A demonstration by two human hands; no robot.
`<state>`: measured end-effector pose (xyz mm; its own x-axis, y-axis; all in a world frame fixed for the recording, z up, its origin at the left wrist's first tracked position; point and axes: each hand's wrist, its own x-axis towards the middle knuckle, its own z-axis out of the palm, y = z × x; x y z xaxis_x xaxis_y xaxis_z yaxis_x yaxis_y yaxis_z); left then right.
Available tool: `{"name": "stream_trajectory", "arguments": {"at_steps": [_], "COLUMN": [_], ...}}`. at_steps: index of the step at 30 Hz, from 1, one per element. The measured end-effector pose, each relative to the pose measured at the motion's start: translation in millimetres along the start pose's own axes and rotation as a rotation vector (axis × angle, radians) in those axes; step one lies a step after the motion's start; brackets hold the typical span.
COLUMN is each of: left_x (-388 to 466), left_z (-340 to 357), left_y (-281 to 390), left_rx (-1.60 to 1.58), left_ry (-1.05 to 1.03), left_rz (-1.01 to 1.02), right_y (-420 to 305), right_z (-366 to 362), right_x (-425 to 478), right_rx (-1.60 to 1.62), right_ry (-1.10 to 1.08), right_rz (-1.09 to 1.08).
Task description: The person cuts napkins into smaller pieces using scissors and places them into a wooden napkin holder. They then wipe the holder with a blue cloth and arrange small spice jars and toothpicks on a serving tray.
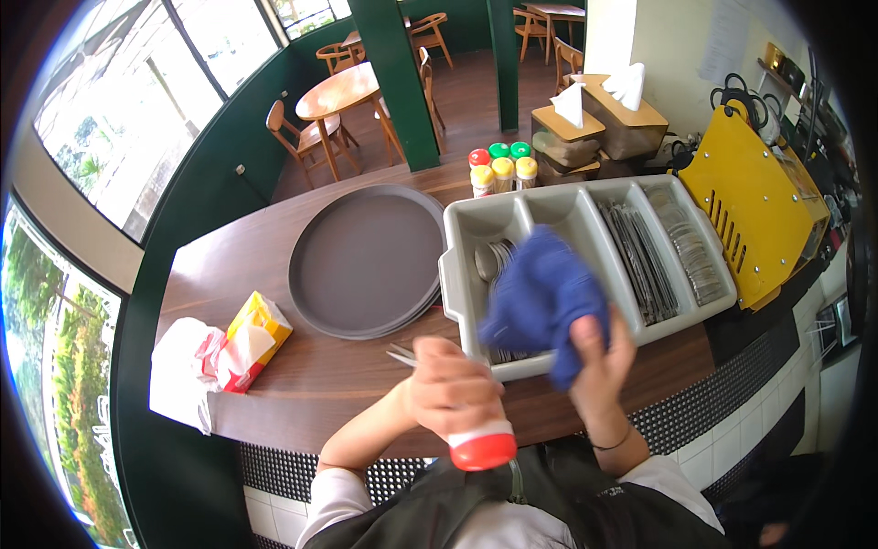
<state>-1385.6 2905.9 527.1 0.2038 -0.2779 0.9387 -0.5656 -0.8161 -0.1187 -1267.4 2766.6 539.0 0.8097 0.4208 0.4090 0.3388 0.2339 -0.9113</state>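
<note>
My left hand point(456, 384) is wrapped around a small shaker bottle with a red cap point(482, 446). The bottle is tilted, its cap towards my body and most of its body hidden by my fingers. In my right hand point(605, 364) is a bunched blue cloth point(545, 291), blurred, above the grey plastic cutlery tray point(449, 264). Spoons point(488, 261) lie in its leftmost compartment, partly covered from view. Dark, thin pieces of cutlery point(638, 261) fill another compartment, and a row of shiny utensils point(686, 247) lies at the far right.
Round dark serving trays point(367, 261) are stacked left of the cutlery tray. Pointed metal tips point(401, 354) show beside my left hand. Shakers point(503, 168) and tissue boxes point(569, 134) stand behind. A yellow metal panel point(751, 206) borders the right; a yellow-red packet point(254, 340) lies left.
</note>
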Motion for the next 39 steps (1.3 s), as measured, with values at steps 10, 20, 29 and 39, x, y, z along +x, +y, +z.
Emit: {"name": "stream_trajectory", "arguments": {"at_steps": [10, 20, 29, 39], "left_x": [-104, -130, -90, 30], "left_z": [33, 67, 72, 46], "left_y": [-270, -310, -284, -148], "left_rx": [0.236, 0.270, 0.618, 0.050], "left_ry": [0.026, -0.449, -0.777, -0.320], "left_rz": [-1.411, -1.177, -0.755, -0.536], "right_y": [64, 60, 67, 52], "right_z": [-169, -185, -168, -126], "right_x": [-12, -37, -31, 4], "right_rx": [0.448, 0.290, 0.334, 0.689], "right_ry": [0.515, 0.580, 0.519, -0.035], "right_rz": [0.181, 0.215, 0.270, -0.423]}}
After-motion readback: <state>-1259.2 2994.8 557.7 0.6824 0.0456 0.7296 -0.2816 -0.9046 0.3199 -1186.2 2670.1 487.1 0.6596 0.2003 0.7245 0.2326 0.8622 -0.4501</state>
